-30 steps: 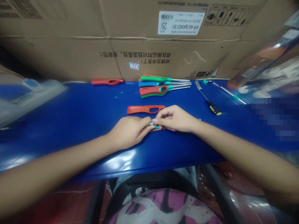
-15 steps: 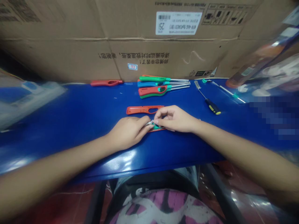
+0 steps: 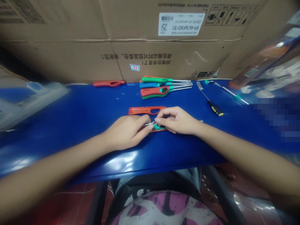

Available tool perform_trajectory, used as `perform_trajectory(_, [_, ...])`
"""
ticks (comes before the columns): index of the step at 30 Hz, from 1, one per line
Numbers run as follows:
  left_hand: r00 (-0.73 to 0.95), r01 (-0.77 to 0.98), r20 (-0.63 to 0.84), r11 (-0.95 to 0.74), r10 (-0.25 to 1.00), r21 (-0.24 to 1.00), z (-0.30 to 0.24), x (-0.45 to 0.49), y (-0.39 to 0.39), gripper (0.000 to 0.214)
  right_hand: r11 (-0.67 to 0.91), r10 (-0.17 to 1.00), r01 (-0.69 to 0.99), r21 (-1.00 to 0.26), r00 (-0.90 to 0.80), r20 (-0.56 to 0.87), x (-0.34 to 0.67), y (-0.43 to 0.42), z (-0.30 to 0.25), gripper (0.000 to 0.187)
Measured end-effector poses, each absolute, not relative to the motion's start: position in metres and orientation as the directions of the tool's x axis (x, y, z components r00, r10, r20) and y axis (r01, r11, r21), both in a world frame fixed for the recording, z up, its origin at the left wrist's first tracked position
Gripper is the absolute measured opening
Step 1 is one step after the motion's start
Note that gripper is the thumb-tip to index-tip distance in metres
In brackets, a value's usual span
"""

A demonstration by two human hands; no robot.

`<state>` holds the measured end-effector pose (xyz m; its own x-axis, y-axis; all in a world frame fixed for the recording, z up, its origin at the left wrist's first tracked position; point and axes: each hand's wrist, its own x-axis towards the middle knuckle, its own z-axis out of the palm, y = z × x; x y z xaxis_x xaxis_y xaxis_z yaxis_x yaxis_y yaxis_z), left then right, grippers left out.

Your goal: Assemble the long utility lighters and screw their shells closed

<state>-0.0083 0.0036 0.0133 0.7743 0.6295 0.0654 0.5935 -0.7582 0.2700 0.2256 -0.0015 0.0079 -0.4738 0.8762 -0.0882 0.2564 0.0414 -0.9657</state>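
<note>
My left hand (image 3: 127, 132) is closed around the left part of an opened gas lighter (image 3: 161, 128). This is an orange shell half with a green trigger and small metal parts inside, and the hand hides much of it. Its thumb rests beside the trigger. Right over the trigger, my right hand (image 3: 181, 121) pinches with thumb and forefinger at a small pale piece too tiny to name. Just beyond both hands, a loose orange shell half (image 3: 142, 110) lies flat on the blue table, its right end touching the outline of my right fingers.
Several assembled lighters (image 3: 154, 91) lie stacked before a cardboard box (image 3: 82, 59). A red shell (image 3: 107, 83) is to their left. On the right are a screwdriver (image 3: 215, 107), a metal lighter tube (image 3: 231, 92) and a blurred orange bottle (image 3: 250, 68). A pale tray (image 3: 47, 100) stands left.
My left hand has shifted slightly, its thumb and forefinger a little farther apart at the lighter. The right hand keeps its pinch. The whole view has moved slightly.
</note>
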Motion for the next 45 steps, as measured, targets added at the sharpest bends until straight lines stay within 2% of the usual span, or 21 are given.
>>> perform_trajectory(5, [0.821,0.525,0.068,-0.796,0.567,0.301,0.014,-0.014,0.009,0.029,-0.024,0.904,0.321,-0.947,-0.397,-0.157,0.231,0.001,0.016,0.021])
perform_trajectory(9, [0.843,0.451,0.161,-0.837,0.513,0.309,0.008,-0.013,0.012,0.028,-0.039,0.907,0.362,-0.931,-0.379,-0.185,0.235,0.003,0.019,0.018])
perform_trajectory(13, [0.84,0.42,0.262,-0.875,0.476,0.243,0.005,-0.014,0.014,0.029,-0.045,0.901,0.382,-0.923,-0.383,-0.202,0.237,0.004,0.017,0.015])
perform_trajectory(18, [0.809,0.413,0.348,-0.879,0.474,0.238,0.002,-0.014,0.018,0.025,-0.043,0.892,0.423,-0.905,-0.392,-0.226,0.236,0.003,0.019,0.019])
perform_trajectory(26, [0.788,0.399,0.392,-0.878,0.476,0.264,-0.001,-0.014,0.023,0.023,-0.025,0.887,0.442,-0.897,-0.405,-0.224,0.238,0.002,0.018,0.02])
perform_trajectory(29, [0.782,0.399,0.394,-0.874,0.482,0.277,0.001,-0.014,0.022,0.023,0.046,0.902,0.4,-0.915,-0.411,-0.134,0.238,0.003,0.013,0.02])
perform_trajectory(31, [0.772,0.402,0.397,-0.865,0.496,0.3,0.002,-0.014,0.021,0.021,0.2,0.914,0.387,-0.9,-0.405,0.029,0.239,0.005,0.009,0.018])
perform_trajectory(33, [0.753,0.418,0.392,-0.844,0.529,0.335,0.003,-0.013,0.021,0.02,0.41,0.879,0.428,-0.805,-0.422,0.223,0.239,0.006,0.005,0.013])
perform_trajectory(35, [0.738,0.432,0.379,-0.822,0.559,0.371,0.003,-0.012,0.02,0.02,0.562,0.814,0.488,-0.668,-0.467,0.344,0.239,0.007,0.002,0.01])
perform_trajectory(38, [0.733,0.418,0.376,-0.812,0.566,0.406,0.001,-0.011,0.02,0.018,0.62,0.778,0.53,-0.578,-0.512,0.365,0.239,0.008,0.0,0.013])
perform_trajectory(45, [0.737,0.398,0.369,-0.804,0.567,0.442,-0.001,-0.007,0.017,0.016,0.581,0.791,0.521,-0.625,-0.541,0.284,0.235,0.007,-0.002,0.01])
